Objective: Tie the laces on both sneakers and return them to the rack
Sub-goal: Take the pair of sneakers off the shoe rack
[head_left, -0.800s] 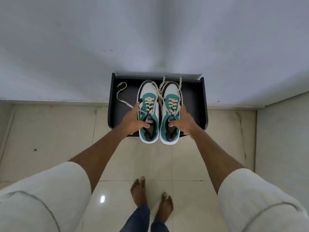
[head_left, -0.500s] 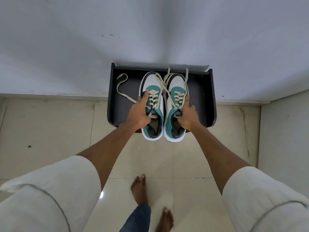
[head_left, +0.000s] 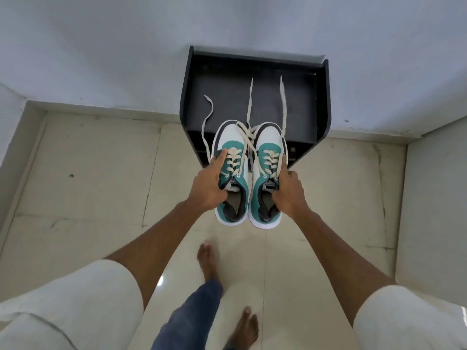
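Two sneakers hang side by side in the air, toes pointing away from the person, each white at the toe with a teal panel around the eyelets, a dark lining and a white sole. The left sneaker (head_left: 232,170) is in the grip of the left hand (head_left: 207,184), closed on its outer side with the thumb hooked into the opening by the tongue label. The right sneaker (head_left: 267,173) is in the grip of the right hand (head_left: 288,192), closed likewise on its outer side. The cream laces (head_left: 249,133) are untied: they run criss-cross through the eyelets, cross over each other between the two toes, and their loose ends trail forward, one curling off to the left and two reaching toward the back of the rack. The rack (head_left: 322,102) is a dark, low, open piece with raised side walls, set against a pale wall (head_left: 101,51); the sneakers are held above and in front of its near edge, their toes overlapping it in the view and hiding part of its front. Below lies a beige tiled floor (head_left: 88,173) with visible joints. Two bare feet stand on it, the left foot (head_left: 207,261) ahead of the right foot (head_left: 243,327), under blue trouser legs, and white sleeves (head_left: 75,306) cover the upper arms.
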